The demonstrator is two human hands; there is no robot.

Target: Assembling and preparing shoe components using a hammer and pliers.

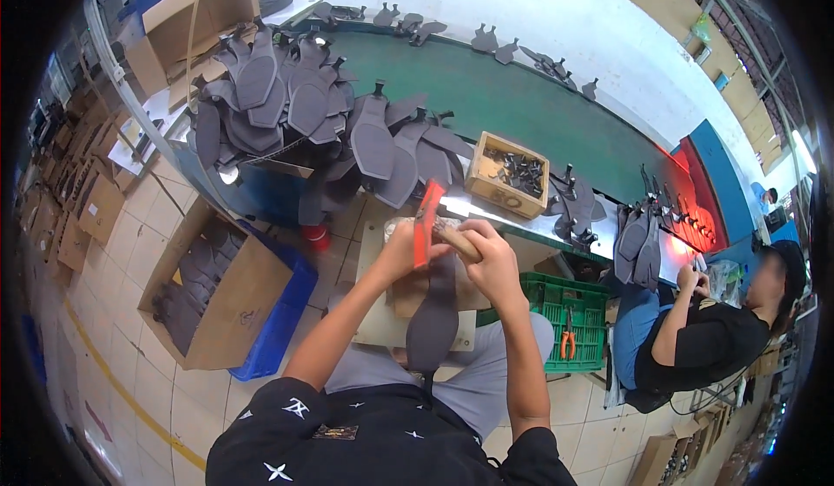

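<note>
My right hand (491, 260) is closed round the wooden handle (459, 242) of a hammer with a long orange-red head (425, 225). The hammer head hangs over the far end of a dark grey sandal sole (432, 317), which lies lengthwise toward me. At that far end my left hand (401, 251) is closed on the sole, its fingertips partly hidden behind the hammer head. Beneath them is a pale work block (375, 299) between my knees.
Piled grey soles (261, 78) cover the bench's left end. A wooden box (512, 204) of small black parts stands ahead, before a green conveyor belt (434, 69). A carton (234, 304) of soles is at left, a green crate (569, 304) with orange-handled pliers (567, 344) at right. A co-worker (695, 338) sits at right.
</note>
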